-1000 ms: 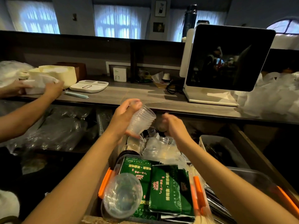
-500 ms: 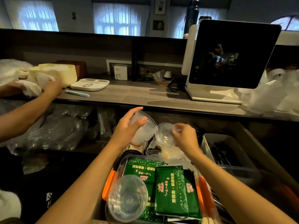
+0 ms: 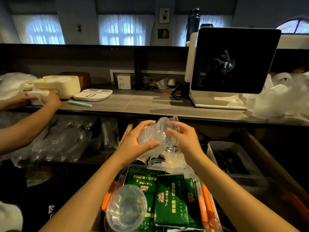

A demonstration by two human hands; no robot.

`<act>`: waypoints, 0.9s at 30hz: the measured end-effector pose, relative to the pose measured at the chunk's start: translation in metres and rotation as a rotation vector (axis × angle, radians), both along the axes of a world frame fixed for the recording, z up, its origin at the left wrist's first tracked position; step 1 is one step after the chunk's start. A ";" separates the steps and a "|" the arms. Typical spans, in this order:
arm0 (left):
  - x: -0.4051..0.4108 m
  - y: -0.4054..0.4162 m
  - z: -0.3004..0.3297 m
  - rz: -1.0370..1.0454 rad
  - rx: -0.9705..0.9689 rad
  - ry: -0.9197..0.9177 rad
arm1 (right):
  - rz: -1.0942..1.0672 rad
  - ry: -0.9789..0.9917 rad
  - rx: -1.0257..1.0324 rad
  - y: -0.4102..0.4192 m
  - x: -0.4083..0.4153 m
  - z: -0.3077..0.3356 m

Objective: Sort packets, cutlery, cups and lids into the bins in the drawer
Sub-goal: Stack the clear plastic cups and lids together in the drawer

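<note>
You hold a stack of clear plastic cups (image 3: 151, 133) on its side in the air above the far end of the open drawer (image 3: 274, 164), mouth turned to your right. Your left hand (image 3: 133, 143) wraps around the ribbed body of the stack, thumb underneath and fingers curled over the top, so it is clamped on the cups. Your right hand (image 3: 185, 139) meets the stack at its open end, fingers curled round a single clear cup (image 3: 172, 128) whose rim sits at the mouth of the stack; whether that cup is seated inside or only touching the rim, you cannot tell. Just below your hands, more loose clear cups and lids (image 3: 167, 156) lie in a heap in the drawer. Nearer to you, a clear bin with orange clips (image 3: 204, 203) holds green packets (image 3: 172, 200) with pale printing, and a clear round lid (image 3: 126, 207) rests on its near left corner. To the right, a grey bin (image 3: 215, 148) holds dark cutlery. Above the drawer runs a wooden counter (image 3: 142, 104) with a white-framed screen (image 3: 234, 61) on a stand, a pile of clear plastic bags (image 3: 280, 96) at the right, and a white tray (image 3: 92, 95). At the far left another person's hands (image 3: 50, 100) rest on white paper beside a cream container (image 3: 58, 83).
</note>
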State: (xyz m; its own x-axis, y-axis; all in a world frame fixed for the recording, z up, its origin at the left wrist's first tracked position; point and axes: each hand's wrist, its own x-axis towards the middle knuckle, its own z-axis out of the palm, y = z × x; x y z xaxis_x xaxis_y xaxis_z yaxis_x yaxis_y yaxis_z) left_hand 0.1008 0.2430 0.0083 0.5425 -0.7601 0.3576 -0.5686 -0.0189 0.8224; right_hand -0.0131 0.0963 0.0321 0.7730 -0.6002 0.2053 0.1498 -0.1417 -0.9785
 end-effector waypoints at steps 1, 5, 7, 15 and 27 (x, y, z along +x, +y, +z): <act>0.000 0.000 0.000 0.005 0.004 -0.011 | -0.001 0.021 -0.002 0.000 0.001 -0.002; -0.001 0.002 0.002 0.020 0.020 -0.039 | 0.074 0.108 0.013 -0.002 0.002 -0.003; -0.007 0.002 0.004 0.012 0.046 -0.073 | 0.108 0.130 -0.023 -0.003 -0.001 -0.002; -0.009 -0.002 0.002 0.051 0.029 -0.115 | 0.106 0.131 -0.043 0.003 -0.001 0.001; -0.008 -0.004 -0.002 0.037 0.011 -0.089 | 0.068 -0.007 -0.107 0.012 0.007 -0.002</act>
